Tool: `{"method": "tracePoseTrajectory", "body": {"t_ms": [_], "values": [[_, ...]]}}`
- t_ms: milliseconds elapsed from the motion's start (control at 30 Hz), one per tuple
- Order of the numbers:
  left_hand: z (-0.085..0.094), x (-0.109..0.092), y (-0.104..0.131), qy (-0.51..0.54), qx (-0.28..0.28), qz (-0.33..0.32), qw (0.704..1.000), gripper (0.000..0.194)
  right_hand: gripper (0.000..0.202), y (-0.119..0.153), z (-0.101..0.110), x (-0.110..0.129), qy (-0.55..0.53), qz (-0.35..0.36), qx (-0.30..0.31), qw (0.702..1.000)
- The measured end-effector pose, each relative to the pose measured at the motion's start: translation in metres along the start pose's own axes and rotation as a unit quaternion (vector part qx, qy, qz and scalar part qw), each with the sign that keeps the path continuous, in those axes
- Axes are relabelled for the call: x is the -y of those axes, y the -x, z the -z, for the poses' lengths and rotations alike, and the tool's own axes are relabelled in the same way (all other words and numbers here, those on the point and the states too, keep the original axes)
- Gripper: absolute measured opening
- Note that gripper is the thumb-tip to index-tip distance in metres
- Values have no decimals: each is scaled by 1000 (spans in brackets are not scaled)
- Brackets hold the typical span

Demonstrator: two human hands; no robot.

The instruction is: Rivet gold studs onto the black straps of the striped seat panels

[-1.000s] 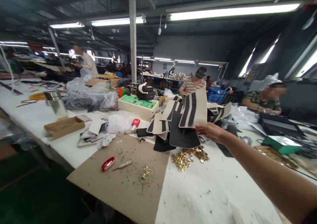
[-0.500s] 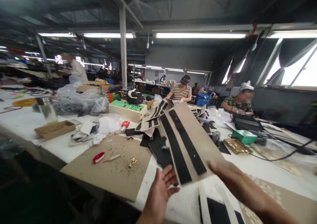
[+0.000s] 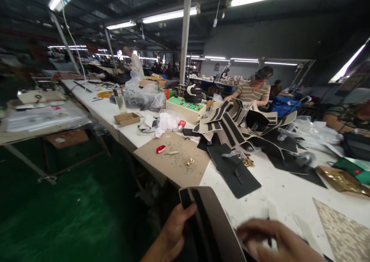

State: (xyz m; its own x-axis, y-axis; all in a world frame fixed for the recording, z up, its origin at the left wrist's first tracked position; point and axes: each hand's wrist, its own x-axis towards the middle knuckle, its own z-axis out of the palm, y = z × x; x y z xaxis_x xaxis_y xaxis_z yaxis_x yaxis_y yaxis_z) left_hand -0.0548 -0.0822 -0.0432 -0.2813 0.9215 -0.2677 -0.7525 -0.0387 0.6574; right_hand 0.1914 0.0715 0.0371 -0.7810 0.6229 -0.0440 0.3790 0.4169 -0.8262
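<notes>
My left hand (image 3: pixel 173 233) grips the left edge of a tan panel with two black stripes (image 3: pixel 211 223), held low at the near table edge. My right hand (image 3: pixel 271 240) rests on the panel's right side, blurred, fingers curled over it. Beyond lies a flat black panel (image 3: pixel 234 171) on the white table (image 3: pixel 277 185), with a heap of tan-and-black striped panels (image 3: pixel 231 125) behind it. Small gold metal fittings (image 3: pixel 247 161) sit beside the black panel.
A brown cardboard sheet (image 3: pixel 173 159) carries a red-and-white tool (image 3: pixel 160 149) and gold bits. A green-topped control box (image 3: pixel 187 109) stands further back. Other people sit across the table at right. A second table (image 3: pixel 40 119) and green floor lie left.
The striped panel has come down from over the pile to the near table edge. My left hand closed on its edge. The view swung left and down.
</notes>
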Motion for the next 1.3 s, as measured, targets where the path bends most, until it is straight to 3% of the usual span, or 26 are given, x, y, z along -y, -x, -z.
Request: {"method": "tracePoseTrajectory", "body": {"t_ms": [67, 133, 233, 300, 433, 700, 800, 900, 1000, 1133, 1233, 1300], "values": [[12, -1, -1, 44, -34, -2, 998, 34, 28, -55, -7, 10, 39, -6, -11, 999], [21, -4, -1, 75, -50, 1, 996, 35, 27, -118, -23, 14, 48, 42, -34, 997], [29, -9, -1, 91, -48, 2, 995, 39, 26, -203, -56, 4, 56, 59, -46, 996], [31, -12, -3, 86, -44, -1, 995, 40, 27, -242, -77, -7, 57, 49, -55, 996], [31, -17, -10, 64, -27, -7, 998, 41, 22, -279, -99, -22, 55, 33, -73, 995], [13, -19, -26, 33, 35, 9, 999, 45, 12, -296, -100, -24, 26, 28, -60, 997], [2, -22, -30, 14, 55, 24, 998, 45, 8, -283, -88, -18, 21, 25, -54, 998], [-11, -28, -36, -16, 56, 58, 997, 41, 7, -243, -55, -16, 11, 12, -58, 998], [-31, -33, -52, -52, 45, 80, 994, 36, 20, -172, 0, -30, -5, -31, -88, 996], [-69, -25, -83, -94, 81, 113, 986, 38, 31, -51, 67, -76, 23, -138, -190, 972], [-99, -10, -106, -110, 121, 167, 972, 35, 28, 18, 88, -116, 112, -179, -255, 944], [-113, 3, -121, -127, 130, 188, 965, 29, 24, 40, 86, -135, 153, -170, -270, 935]]}}
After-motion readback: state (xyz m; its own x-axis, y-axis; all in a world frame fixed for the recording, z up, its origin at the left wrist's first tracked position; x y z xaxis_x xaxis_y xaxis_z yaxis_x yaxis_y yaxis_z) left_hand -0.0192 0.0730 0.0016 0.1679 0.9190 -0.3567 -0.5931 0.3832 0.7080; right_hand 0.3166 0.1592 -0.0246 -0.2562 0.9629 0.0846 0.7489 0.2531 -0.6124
